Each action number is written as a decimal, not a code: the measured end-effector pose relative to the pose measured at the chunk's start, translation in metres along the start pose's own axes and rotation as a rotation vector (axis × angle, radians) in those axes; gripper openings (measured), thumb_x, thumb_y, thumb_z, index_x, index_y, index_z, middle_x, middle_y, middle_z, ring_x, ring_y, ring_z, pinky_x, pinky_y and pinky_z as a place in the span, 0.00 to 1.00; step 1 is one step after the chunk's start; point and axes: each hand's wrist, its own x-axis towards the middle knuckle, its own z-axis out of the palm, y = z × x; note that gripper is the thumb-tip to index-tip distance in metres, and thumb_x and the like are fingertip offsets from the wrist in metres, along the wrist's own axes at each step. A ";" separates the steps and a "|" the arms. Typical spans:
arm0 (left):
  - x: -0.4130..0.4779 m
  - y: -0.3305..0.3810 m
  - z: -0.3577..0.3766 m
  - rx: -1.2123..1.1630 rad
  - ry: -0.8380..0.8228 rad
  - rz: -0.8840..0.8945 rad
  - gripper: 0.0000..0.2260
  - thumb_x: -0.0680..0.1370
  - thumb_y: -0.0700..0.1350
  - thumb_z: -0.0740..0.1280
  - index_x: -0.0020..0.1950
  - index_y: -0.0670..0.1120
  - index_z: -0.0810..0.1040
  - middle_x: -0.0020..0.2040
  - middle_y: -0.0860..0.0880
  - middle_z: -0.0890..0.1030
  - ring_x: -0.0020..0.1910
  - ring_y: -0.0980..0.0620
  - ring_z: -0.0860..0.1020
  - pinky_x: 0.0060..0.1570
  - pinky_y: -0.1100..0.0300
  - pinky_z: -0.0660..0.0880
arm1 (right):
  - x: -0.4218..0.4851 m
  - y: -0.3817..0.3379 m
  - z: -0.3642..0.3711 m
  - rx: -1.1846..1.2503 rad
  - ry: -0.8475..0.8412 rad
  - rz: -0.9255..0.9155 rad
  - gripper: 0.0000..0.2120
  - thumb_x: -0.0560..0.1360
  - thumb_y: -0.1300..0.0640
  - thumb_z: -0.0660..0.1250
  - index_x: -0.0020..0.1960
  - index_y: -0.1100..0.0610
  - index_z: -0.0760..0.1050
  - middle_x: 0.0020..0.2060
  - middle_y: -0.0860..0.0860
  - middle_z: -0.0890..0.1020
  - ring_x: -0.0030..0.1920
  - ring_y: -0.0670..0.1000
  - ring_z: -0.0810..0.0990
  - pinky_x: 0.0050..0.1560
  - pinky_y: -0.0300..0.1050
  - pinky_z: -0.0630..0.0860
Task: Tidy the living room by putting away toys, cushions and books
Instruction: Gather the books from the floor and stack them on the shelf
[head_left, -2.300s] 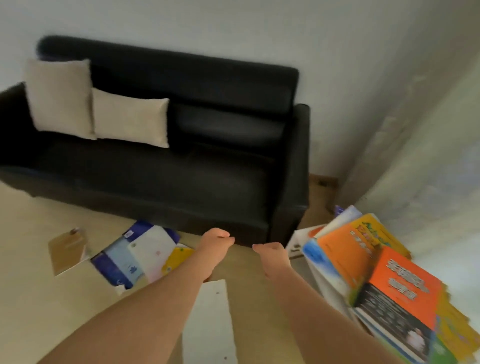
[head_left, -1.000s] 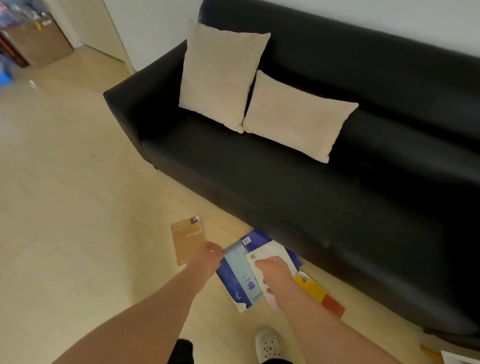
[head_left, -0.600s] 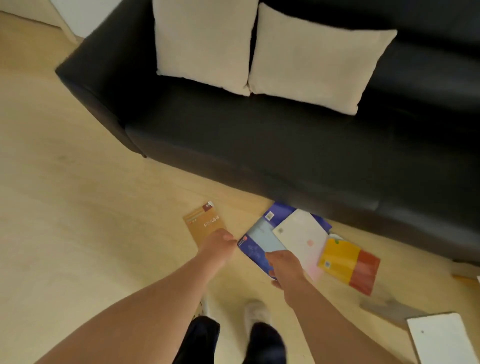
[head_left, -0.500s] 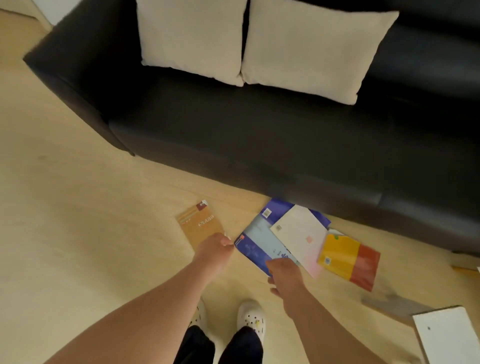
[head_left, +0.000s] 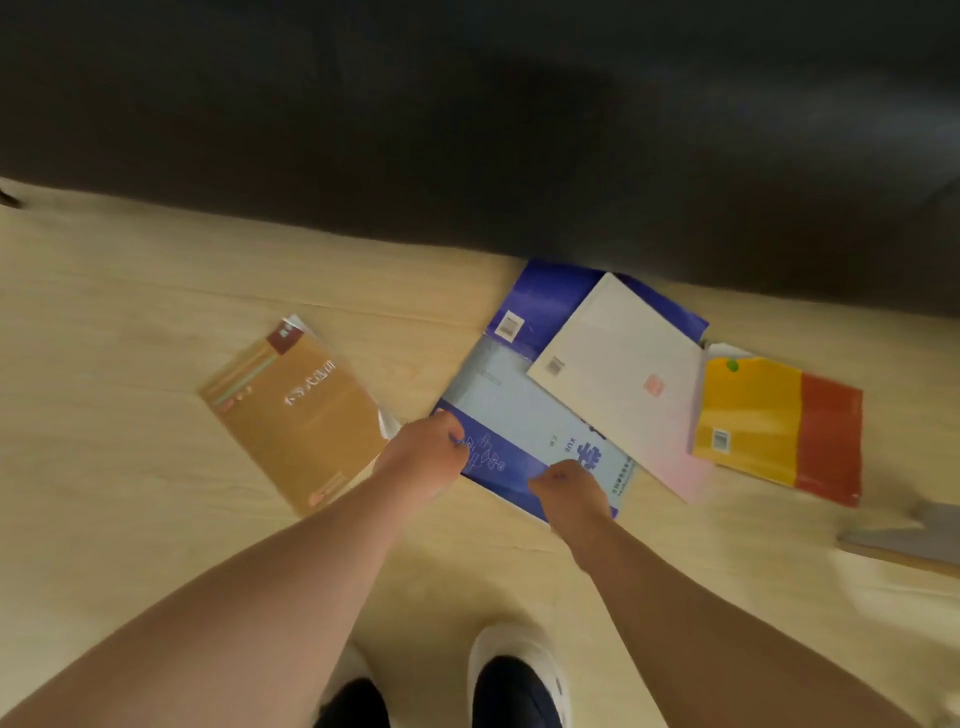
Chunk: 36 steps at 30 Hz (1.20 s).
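We are looking straight down at the pale wooden floor (head_left: 130, 338) in front of the black sofa (head_left: 467, 130), where the books are lying scattered. Our left hand (head_left: 423, 457) is curling its fingers onto the near left corner of the light blue book (head_left: 519, 415), and our right hand (head_left: 569, 488) is closing in the same way on that book's near edge, further right, over its dark blue band. Both hands are gripping the book, though we cannot tell how far the fingertips are reaching under the cover. The book is lying flat on the floor, with a white book (head_left: 618, 374) overlapping its far right part and a violet-blue book (head_left: 540, 301) showing from beneath both, its far end touching the base of the sofa. A yellow and red book (head_left: 774, 426) is lying just beside the white one on the right, their edges meeting. A brown book (head_left: 301, 410) is lying apart on the left, near our left wrist. A white shoe (head_left: 514, 670) is showing between our forearms at the bottom.
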 end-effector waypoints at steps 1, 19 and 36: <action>0.023 -0.009 0.011 0.100 -0.018 0.057 0.12 0.79 0.46 0.60 0.61 0.48 0.74 0.62 0.49 0.76 0.52 0.50 0.76 0.53 0.57 0.74 | 0.027 0.005 0.010 0.008 0.027 0.003 0.06 0.77 0.60 0.59 0.52 0.58 0.72 0.40 0.55 0.76 0.37 0.52 0.71 0.38 0.41 0.69; 0.115 -0.014 0.048 0.024 -0.019 0.129 0.11 0.80 0.41 0.55 0.58 0.41 0.74 0.56 0.44 0.77 0.55 0.46 0.75 0.48 0.61 0.68 | 0.121 0.013 0.050 -0.140 0.067 -0.134 0.19 0.76 0.56 0.60 0.66 0.54 0.66 0.60 0.53 0.68 0.59 0.57 0.72 0.57 0.50 0.74; 0.094 -0.050 0.001 0.327 0.215 0.164 0.22 0.79 0.49 0.59 0.73 0.50 0.61 0.72 0.50 0.63 0.70 0.48 0.63 0.65 0.52 0.66 | 0.125 -0.049 0.048 -0.877 0.332 -0.611 0.28 0.77 0.49 0.60 0.73 0.52 0.54 0.73 0.51 0.59 0.72 0.54 0.57 0.69 0.48 0.59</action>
